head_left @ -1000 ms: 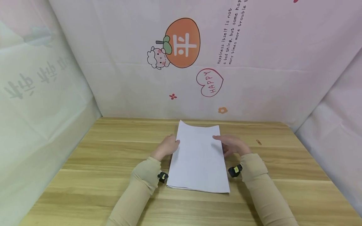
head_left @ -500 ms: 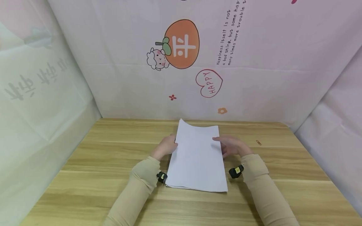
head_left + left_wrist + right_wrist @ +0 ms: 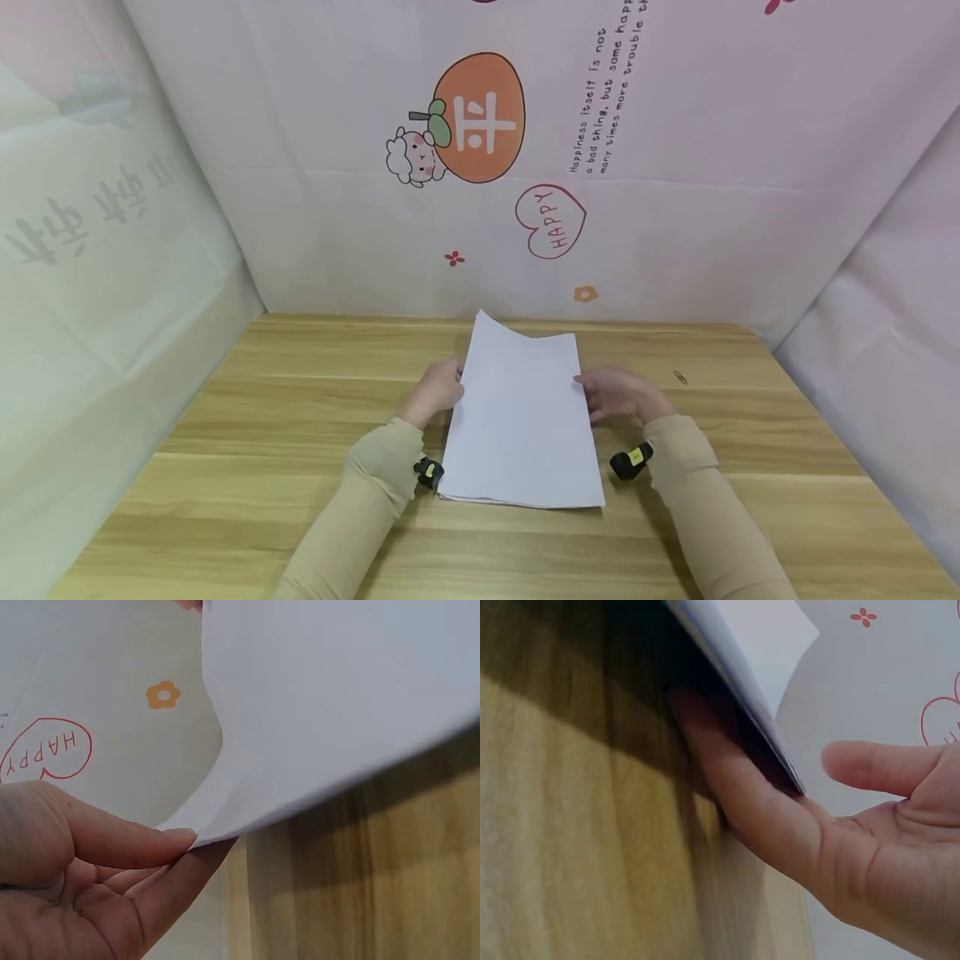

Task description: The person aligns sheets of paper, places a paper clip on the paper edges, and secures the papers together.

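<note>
A stack of white paper sheets (image 3: 521,425) lies tilted above the table in the head view, its far left corner curling up. My left hand (image 3: 435,390) pinches the stack's left edge; in the left wrist view, thumb and fingers of that hand (image 3: 97,862) meet on the paper (image 3: 322,697). At the opposite edge is my right hand (image 3: 621,392). The right wrist view has the paper's edge (image 3: 742,682) resting against the extended fingers of this hand (image 3: 810,832), while the thumb stands apart from the sheets. The right fingertips are in shadow beneath the paper.
An orange-red paper clip (image 3: 680,377) lies on the wooden table (image 3: 300,417), right of the right hand. A white printed cloth (image 3: 337,225) hangs behind the table, with more cloth at both sides. Small black wrist cameras sit near the paper's sides.
The right thumb has come off the paper's top and moved out to its right edge. The left hand has shifted slightly left with the stack, and the far left corner has risen a little.
</note>
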`<state>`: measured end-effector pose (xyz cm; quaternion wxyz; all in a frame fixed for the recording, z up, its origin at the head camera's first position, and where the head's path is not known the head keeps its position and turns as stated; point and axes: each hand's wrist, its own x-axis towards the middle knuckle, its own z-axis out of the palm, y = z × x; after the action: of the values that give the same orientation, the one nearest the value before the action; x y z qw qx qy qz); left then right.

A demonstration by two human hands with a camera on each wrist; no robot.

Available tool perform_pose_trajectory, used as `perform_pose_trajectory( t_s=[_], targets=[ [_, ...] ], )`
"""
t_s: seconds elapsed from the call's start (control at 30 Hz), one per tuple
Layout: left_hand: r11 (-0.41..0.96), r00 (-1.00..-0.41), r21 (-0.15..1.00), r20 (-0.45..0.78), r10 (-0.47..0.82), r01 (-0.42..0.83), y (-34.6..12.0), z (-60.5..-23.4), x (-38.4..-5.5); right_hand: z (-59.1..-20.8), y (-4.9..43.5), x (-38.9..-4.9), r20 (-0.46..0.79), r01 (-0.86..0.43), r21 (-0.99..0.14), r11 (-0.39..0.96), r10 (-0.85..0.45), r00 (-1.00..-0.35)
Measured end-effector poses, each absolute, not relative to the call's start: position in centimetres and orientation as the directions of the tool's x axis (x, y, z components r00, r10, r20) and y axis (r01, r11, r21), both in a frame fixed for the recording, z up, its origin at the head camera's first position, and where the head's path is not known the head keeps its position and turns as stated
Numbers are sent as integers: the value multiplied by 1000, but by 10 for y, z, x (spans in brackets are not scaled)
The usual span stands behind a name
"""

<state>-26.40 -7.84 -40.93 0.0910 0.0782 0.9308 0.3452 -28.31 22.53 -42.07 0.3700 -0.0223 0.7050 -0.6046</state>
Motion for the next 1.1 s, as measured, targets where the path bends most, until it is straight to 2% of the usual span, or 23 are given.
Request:
perform_pose_trajectory(
  t_s=[0.2, 0.5, 0.87, 1.1],
  targets=[
    [732, -978, 680, -117, 173, 48, -79, -413, -264, -425, 226, -281, -470, 406, -882, 238, -483, -738],
    [696, -995, 716, -21, 97, 53, -79, -414, -264, -430, 223, -281, -454, 426, -889, 168, -442, -773],
    [636, -999, 770, 26, 40, 46, -81, -411, -258, -428, 213, -278, -352, 294, -934, 201, -400, -846],
    [610, -996, 790, 85, -10, 61, -80, -409, -256, -420, 208, -272, -305, 260, -952, 163, -411, -859]
  ],
)
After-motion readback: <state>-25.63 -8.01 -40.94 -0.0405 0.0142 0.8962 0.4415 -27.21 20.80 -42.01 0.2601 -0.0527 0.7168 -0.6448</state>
